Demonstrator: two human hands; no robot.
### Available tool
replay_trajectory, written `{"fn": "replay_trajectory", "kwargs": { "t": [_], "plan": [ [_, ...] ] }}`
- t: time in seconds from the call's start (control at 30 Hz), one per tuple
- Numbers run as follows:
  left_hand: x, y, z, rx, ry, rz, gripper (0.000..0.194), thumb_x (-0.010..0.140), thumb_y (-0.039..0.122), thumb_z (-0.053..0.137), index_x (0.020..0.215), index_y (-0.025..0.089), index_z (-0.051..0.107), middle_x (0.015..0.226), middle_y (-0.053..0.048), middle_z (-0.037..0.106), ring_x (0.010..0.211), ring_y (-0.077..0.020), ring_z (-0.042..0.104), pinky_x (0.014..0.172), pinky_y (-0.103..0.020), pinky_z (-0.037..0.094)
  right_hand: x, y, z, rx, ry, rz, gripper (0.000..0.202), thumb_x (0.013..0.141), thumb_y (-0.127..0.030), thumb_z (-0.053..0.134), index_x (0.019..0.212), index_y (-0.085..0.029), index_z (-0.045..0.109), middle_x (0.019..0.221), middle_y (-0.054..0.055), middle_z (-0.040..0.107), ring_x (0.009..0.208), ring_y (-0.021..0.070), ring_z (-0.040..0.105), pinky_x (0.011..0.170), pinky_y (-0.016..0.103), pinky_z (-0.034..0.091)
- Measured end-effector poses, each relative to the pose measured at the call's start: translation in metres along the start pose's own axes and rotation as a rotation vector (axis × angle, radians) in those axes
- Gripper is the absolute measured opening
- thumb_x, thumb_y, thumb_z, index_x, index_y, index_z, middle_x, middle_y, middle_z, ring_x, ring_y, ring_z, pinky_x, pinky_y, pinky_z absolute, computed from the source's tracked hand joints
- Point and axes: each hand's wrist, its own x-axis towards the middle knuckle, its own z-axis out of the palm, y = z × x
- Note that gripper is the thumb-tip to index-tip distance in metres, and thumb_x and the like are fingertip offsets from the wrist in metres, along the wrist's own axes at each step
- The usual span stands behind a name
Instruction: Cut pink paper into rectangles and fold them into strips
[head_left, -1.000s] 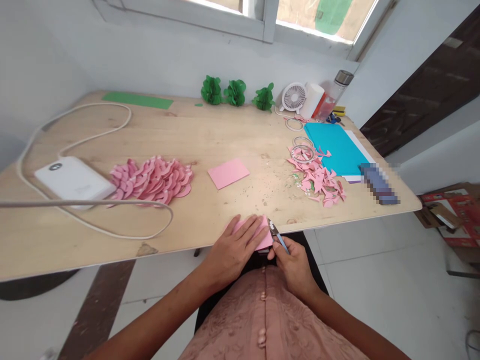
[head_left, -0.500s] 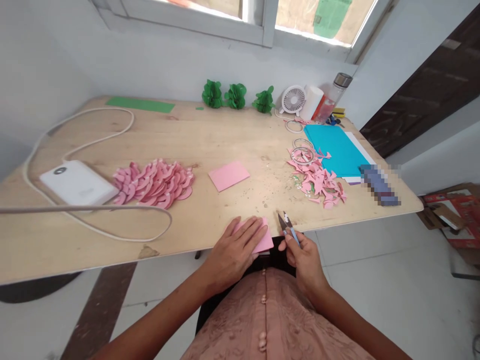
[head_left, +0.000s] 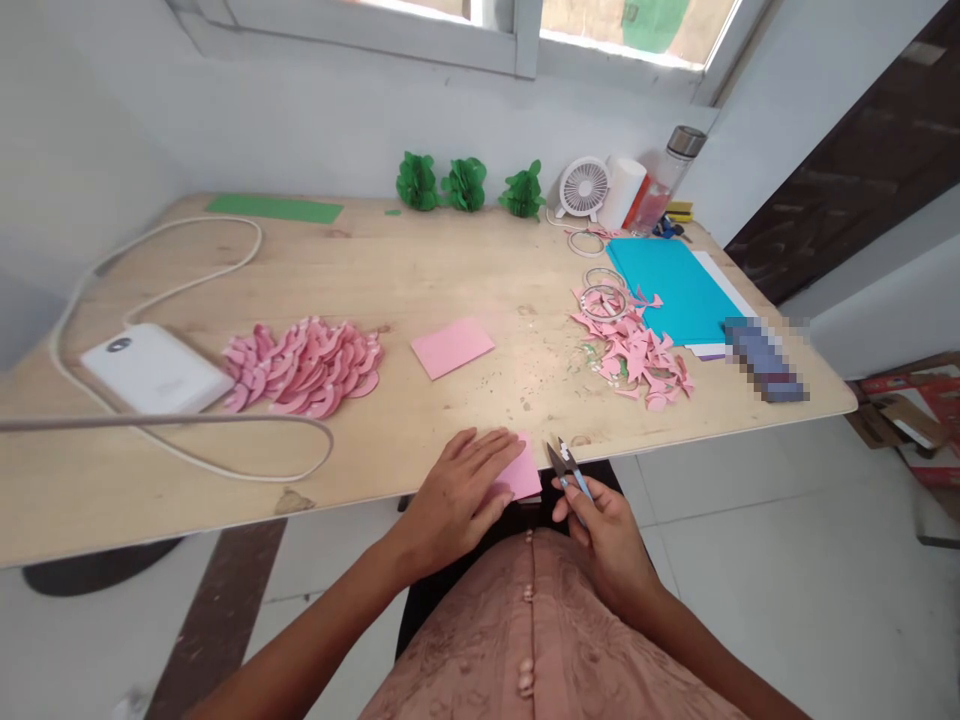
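At the table's front edge lies a small stack of pink paper (head_left: pixel 523 474), its near corner overhanging the edge. My left hand (head_left: pixel 463 490) rests on its left part, palm down, with the thumb lying over the paper. Just right of it, my right hand (head_left: pixel 596 515) holds small thread snips (head_left: pixel 571 470) with blue handles, blades apart and pointing up and left. Another pink paper rectangle (head_left: pixel 452 347) lies further back. A heap of pink curved cut pieces (head_left: pixel 311 368) is at the left, and pink scraps (head_left: pixel 637 360) are scattered at the right.
A white power bank (head_left: pixel 156 368) and its cable lie at the left. Green paper flowers (head_left: pixel 463 185), a small fan (head_left: pixel 584 189) and a glass bottle (head_left: pixel 667 180) stand at the back. Blue sheets (head_left: pixel 679 290) and tape rings (head_left: pixel 604 302) are at the right.
My left thumb has come out over the pink paper, and the hand has slid slightly left, baring more of the stack. The snips remain in my right hand. The view has shifted a little.
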Motion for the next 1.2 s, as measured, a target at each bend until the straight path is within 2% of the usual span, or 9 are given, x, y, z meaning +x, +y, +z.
{"fn": "replay_trajectory", "kwargs": {
  "t": [0.13,0.27,0.37,0.6,0.73,0.87,1.07,1.2],
  "plan": [
    [0.001,0.0,0.002,0.0,0.003,0.009,0.054,0.087,0.028,0.056,0.137,0.015,0.042,0.14,-0.013,0.051,0.133,-0.0251,0.042,0.113,-0.049,0.025,-0.001,0.002,-0.003,-0.008,-0.021,0.011,0.042,0.071,-0.053,0.072,0.086,-0.014,0.066,0.061,-0.002,0.06,0.04,0.0026,0.025,0.041,0.022,0.014],
    [0.002,0.002,0.002,-0.009,0.035,-0.01,0.038,0.087,0.024,0.054,0.124,0.017,0.055,0.135,-0.013,0.055,0.13,-0.0249,0.046,0.111,-0.049,0.028,-0.003,0.003,-0.006,-0.006,-0.035,0.023,0.043,0.071,-0.053,0.071,0.089,-0.014,0.066,0.061,-0.001,0.061,0.04,0.003,0.025,0.041,0.022,0.013],
    [0.003,0.001,0.001,-0.027,0.04,-0.015,0.031,0.087,0.025,0.053,0.117,0.018,0.06,0.135,-0.012,0.055,0.129,-0.0245,0.047,0.111,-0.048,0.03,-0.004,0.005,-0.008,0.005,-0.06,0.037,0.043,0.071,-0.053,0.072,0.09,-0.014,0.067,0.06,-0.002,0.06,0.039,0.0032,0.024,0.04,0.022,0.011],
    [0.001,-0.007,0.001,-0.078,0.058,-0.001,0.029,0.09,0.027,0.053,0.117,0.02,0.06,0.131,-0.011,0.059,0.128,-0.0218,0.05,0.11,-0.047,0.032,-0.007,0.006,-0.012,0.024,-0.089,0.07,0.043,0.07,-0.052,0.072,0.091,-0.014,0.066,0.059,-0.002,0.06,0.038,0.0034,0.023,0.039,0.022,0.01],
    [0.002,-0.008,0.001,-0.157,0.1,-0.016,0.018,0.092,0.025,0.05,0.102,0.021,0.064,0.122,-0.008,0.066,0.122,-0.0203,0.054,0.108,-0.046,0.035,-0.007,0.007,-0.013,0.041,-0.096,0.077,0.043,0.07,-0.051,0.072,0.091,-0.014,0.066,0.059,-0.002,0.06,0.038,0.0028,0.022,0.039,0.022,0.009],
    [0.004,-0.007,0.002,-0.226,0.189,-0.061,0.016,0.093,0.022,0.047,0.089,0.02,0.063,0.104,-0.005,0.072,0.112,-0.0182,0.062,0.105,-0.044,0.039,-0.006,0.008,-0.014,0.035,-0.123,0.083,0.043,0.072,-0.051,0.071,0.094,-0.014,0.066,0.06,-0.002,0.061,0.037,0.0025,0.022,0.039,0.022,0.008],
    [0.005,-0.004,0.006,-0.282,0.279,-0.127,0.013,0.092,0.019,0.048,0.09,0.02,0.06,0.102,-0.004,0.073,0.107,-0.0172,0.065,0.105,-0.044,0.041,-0.008,0.003,-0.011,-0.039,-0.14,0.084,0.044,0.071,-0.054,0.069,0.09,-0.014,0.067,0.06,-0.001,0.062,0.037,0.0029,0.023,0.038,0.021,0.011],
    [0.004,-0.003,0.005,-0.306,0.28,-0.157,0.013,0.092,0.02,0.047,0.09,0.02,0.06,0.103,-0.004,0.073,0.107,-0.0171,0.064,0.106,-0.045,0.041,-0.008,0.0,-0.009,-0.094,-0.143,0.064,0.045,0.07,-0.054,0.069,0.089,-0.014,0.067,0.06,0.0,0.062,0.037,0.0033,0.026,0.038,0.021,0.013]
  ]
}}
